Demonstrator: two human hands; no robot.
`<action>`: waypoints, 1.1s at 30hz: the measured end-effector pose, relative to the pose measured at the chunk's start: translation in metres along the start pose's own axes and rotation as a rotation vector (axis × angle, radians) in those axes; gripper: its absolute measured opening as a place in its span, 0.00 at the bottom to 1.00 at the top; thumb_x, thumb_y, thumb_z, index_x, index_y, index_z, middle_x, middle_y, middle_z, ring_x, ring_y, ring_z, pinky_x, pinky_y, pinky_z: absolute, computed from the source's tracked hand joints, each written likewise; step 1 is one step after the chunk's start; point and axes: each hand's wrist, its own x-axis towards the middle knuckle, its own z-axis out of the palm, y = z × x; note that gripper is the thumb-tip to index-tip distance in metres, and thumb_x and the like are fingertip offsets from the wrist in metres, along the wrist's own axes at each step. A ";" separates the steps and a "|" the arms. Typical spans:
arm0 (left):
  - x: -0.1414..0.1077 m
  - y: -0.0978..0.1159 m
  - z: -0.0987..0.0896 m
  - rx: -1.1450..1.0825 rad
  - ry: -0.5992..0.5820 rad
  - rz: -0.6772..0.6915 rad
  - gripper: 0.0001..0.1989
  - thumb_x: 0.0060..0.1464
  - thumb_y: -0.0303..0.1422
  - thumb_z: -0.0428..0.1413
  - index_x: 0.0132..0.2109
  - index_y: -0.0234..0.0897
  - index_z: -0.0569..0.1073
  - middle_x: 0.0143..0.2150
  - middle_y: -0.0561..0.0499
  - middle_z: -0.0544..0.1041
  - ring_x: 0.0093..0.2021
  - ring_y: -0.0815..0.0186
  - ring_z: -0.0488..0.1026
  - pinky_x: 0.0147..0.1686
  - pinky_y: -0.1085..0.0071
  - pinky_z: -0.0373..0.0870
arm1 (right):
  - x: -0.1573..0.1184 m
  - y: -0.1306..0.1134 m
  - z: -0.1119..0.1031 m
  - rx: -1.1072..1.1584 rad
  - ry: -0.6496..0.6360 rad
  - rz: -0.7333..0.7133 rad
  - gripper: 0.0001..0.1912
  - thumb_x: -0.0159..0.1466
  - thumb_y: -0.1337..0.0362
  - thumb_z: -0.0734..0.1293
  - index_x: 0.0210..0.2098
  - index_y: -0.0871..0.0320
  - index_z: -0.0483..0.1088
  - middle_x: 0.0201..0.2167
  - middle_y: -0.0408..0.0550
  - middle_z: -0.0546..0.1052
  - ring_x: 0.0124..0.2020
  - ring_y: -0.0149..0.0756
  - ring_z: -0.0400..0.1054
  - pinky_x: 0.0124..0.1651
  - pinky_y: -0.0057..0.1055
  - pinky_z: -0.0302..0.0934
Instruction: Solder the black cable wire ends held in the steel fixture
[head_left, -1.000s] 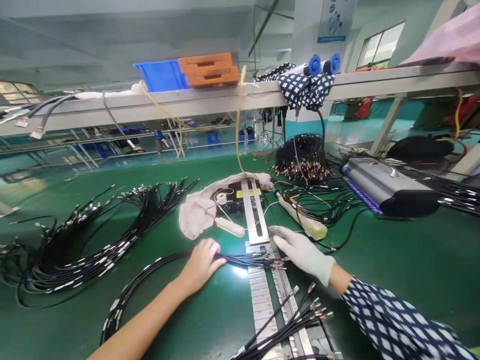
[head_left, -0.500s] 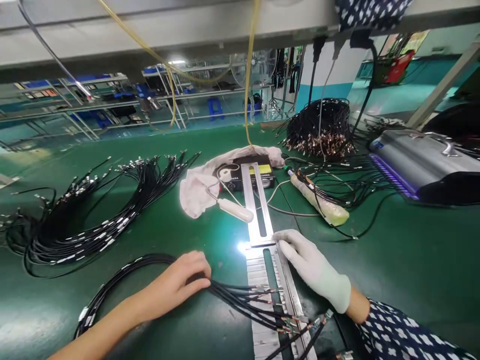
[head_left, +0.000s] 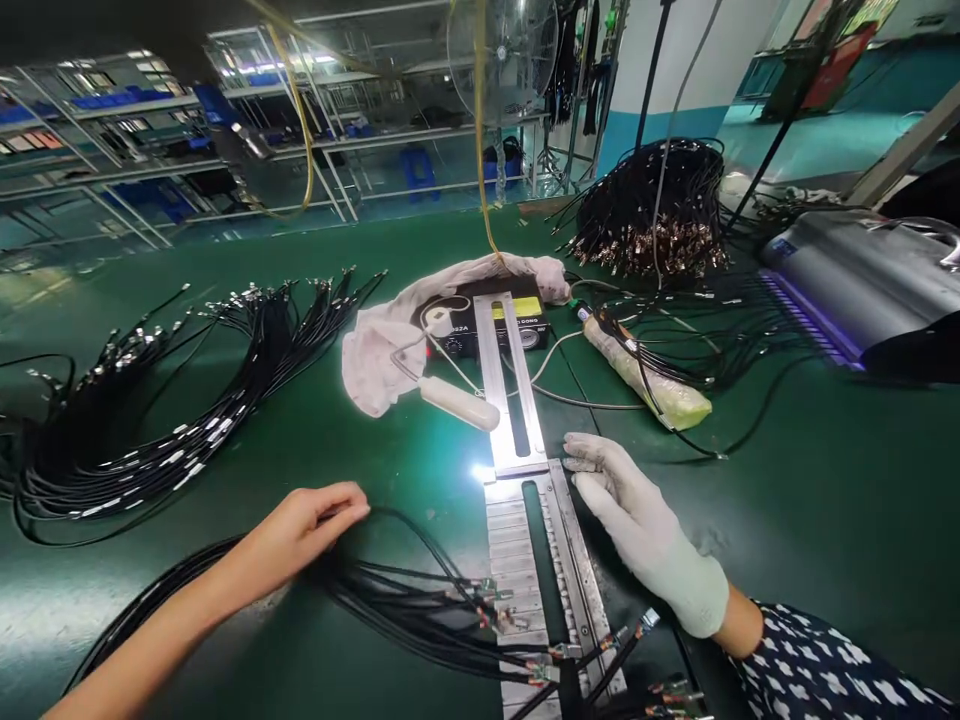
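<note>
My bare left hand is closed in a pinch on a thin black cable that runs right from its fingertips. Below it lies a bundle of black cables, whose metal-tipped ends rest across a slotted metal fixture. My right hand, in a white glove with smudged fingertips, hovers just right of the fixture, thumb and fingers apart and nothing between them. A slotted metal plate extends from the fixture's far end. Beside their joint shines a bright light.
Behind the plate sits a black control box with a pinkish cloth and a white handpiece. Cable bundles lie left and far right. A wrapped roll and a grey machine glowing purple stand right.
My left hand has moved left, and one cable now stands apart from the bundle. My right hand has come off the metal fixture, slightly to the right. The camera view has tilted down.
</note>
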 end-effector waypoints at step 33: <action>0.026 0.095 0.056 -0.154 0.046 0.274 0.08 0.62 0.34 0.52 0.34 0.38 0.69 0.28 0.55 0.70 0.28 0.68 0.68 0.29 0.73 0.64 | -0.001 -0.002 0.002 -0.012 -0.034 0.041 0.15 0.69 0.58 0.61 0.54 0.52 0.66 0.53 0.50 0.69 0.43 0.37 0.71 0.49 0.39 0.68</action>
